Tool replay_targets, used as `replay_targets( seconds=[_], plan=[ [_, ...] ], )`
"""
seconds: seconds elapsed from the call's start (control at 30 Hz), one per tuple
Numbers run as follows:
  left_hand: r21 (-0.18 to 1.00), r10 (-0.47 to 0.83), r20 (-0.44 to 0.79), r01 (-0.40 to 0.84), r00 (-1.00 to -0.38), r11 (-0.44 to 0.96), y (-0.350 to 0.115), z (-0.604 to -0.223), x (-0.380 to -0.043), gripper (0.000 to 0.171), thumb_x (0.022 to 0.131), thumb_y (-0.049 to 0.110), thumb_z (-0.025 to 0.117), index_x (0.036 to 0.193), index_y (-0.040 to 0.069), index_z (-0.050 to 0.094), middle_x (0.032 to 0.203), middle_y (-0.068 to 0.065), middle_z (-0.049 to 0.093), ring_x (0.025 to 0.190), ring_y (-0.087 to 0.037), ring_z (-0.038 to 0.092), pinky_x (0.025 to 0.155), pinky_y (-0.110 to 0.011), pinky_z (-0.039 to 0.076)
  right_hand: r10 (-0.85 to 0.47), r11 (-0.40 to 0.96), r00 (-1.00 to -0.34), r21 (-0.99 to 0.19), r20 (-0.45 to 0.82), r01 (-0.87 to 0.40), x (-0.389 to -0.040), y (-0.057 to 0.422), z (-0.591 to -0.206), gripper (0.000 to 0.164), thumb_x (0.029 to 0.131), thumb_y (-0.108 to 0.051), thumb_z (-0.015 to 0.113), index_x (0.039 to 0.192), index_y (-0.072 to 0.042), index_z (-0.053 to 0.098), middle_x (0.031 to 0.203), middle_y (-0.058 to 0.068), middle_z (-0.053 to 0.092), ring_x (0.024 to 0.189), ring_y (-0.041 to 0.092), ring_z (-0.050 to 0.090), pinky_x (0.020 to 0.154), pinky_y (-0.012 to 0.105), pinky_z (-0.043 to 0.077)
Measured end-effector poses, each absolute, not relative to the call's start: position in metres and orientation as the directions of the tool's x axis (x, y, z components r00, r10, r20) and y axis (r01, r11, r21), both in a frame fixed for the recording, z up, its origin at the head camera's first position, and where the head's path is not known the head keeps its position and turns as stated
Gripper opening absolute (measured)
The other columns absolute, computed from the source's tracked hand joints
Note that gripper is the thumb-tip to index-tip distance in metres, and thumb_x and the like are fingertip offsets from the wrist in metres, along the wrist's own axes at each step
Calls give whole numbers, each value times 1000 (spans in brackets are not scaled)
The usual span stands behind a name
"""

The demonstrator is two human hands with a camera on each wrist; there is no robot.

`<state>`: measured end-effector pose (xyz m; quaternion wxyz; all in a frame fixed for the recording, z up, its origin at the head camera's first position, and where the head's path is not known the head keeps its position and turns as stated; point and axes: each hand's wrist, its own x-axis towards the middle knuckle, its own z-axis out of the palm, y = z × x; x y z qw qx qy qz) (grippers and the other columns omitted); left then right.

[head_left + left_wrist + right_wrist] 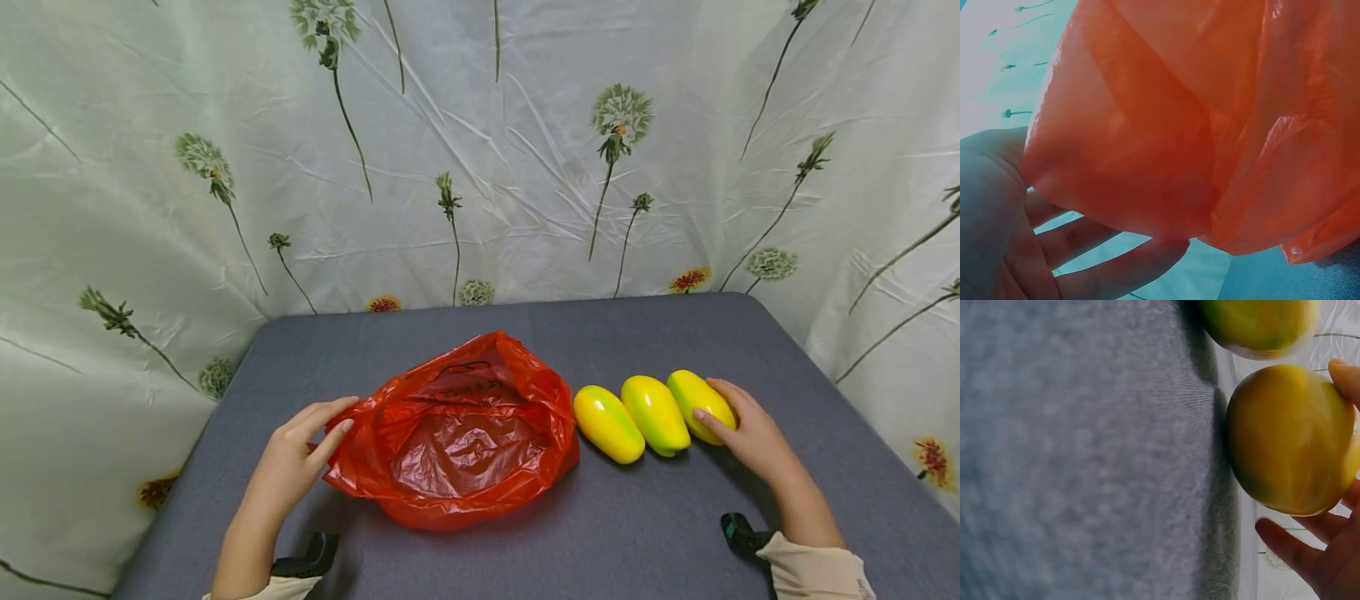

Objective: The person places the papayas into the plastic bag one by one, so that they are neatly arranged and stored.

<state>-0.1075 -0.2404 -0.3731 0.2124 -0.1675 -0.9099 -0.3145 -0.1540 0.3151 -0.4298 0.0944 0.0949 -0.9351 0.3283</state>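
A red plastic bag (457, 450) lies on the grey table with its mouth spread wide toward me. At its left end, my left hand (296, 446) holds the bag's rim between thumb and fingers; in the left wrist view the fingers (1129, 269) show under the thin film (1129, 156). To the right of the bag, three yellow-green mangoes lie side by side: a left one (609, 423), a middle one (656, 414) and a right one (697, 404). My right hand (753, 433) grips the right mango, thumb on the near side and fingers beyond it.
The grey cloth-covered table (637, 533) ends at a pale curtain (510, 167) with dandelion prints behind and along the sides. Dark wrist devices sit at both wrists, a left one (307, 560) and a right one (741, 533).
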Motion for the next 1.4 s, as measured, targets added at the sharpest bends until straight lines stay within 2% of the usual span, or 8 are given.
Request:
replay_targets(
  seconds=[0.13,0.3,0.67,0.8,0.93,1.03,1.23,1.4],
  plan=[
    [506,167,487,433,-857,746,-240,-373,-107,36,79,2,67,112,13,63,101,-1,61,89,-17,58,54,-21,50,-91,774,-973,-599,212,-203,-152,314,-431,59,89,-27,57,132,5,34,124,33,36,107,49,35,79,62,29],
    [515,161,481,427,-862,743,-241,-374,-108,36,79,2,67,112,14,63,101,-1,61,90,-18,58,54,-21,50,-52,766,-979,-621,199,-167,-152,313,-430,59,89,-28,57,132,5,34,125,33,37,107,48,36,78,60,30],
    [518,160,481,426,-862,742,-241,-373,-109,34,79,4,67,112,14,63,101,-1,61,90,-17,58,55,-19,49,57,735,-968,-667,244,-125,-149,310,-426,58,88,-27,58,132,5,36,124,33,38,104,46,40,75,56,34],
    [520,158,488,431,-859,738,-241,-373,-109,34,79,4,67,112,14,63,100,0,62,90,-17,58,55,-19,49,99,748,-954,-654,282,-116,-148,308,-424,58,87,-27,61,131,3,39,122,30,42,100,41,44,71,35,38],
    [522,157,483,427,-861,738,-241,-373,-109,33,80,4,67,112,14,63,101,0,62,90,-17,58,55,-19,49,108,748,-943,-651,316,-132,-147,306,-419,58,85,-27,63,131,1,41,122,27,44,98,39,45,63,17,33],
    [524,154,474,418,-867,742,-241,-374,-109,32,81,6,66,112,14,63,102,-1,61,91,-18,58,55,-19,49,101,741,-934,-653,344,-160,-146,302,-413,58,84,-26,64,132,-1,41,122,24,45,97,34,45,63,11,33],
    [531,148,462,406,-875,743,-241,-373,-108,32,81,6,66,112,14,63,102,-1,61,91,-18,58,55,-19,50,97,719,-889,-650,446,-248,-145,290,-401,56,82,-19,67,131,-5,45,119,18,49,94,4,41,69,4,31],
    [533,148,455,402,-878,744,-240,-373,-108,32,81,7,66,113,14,63,102,-2,61,92,-20,58,55,-22,51,87,659,-845,-667,527,-348,-144,279,-390,55,78,-10,71,129,-9,49,120,14,50,97,1,43,75,4,31]
  ],
)
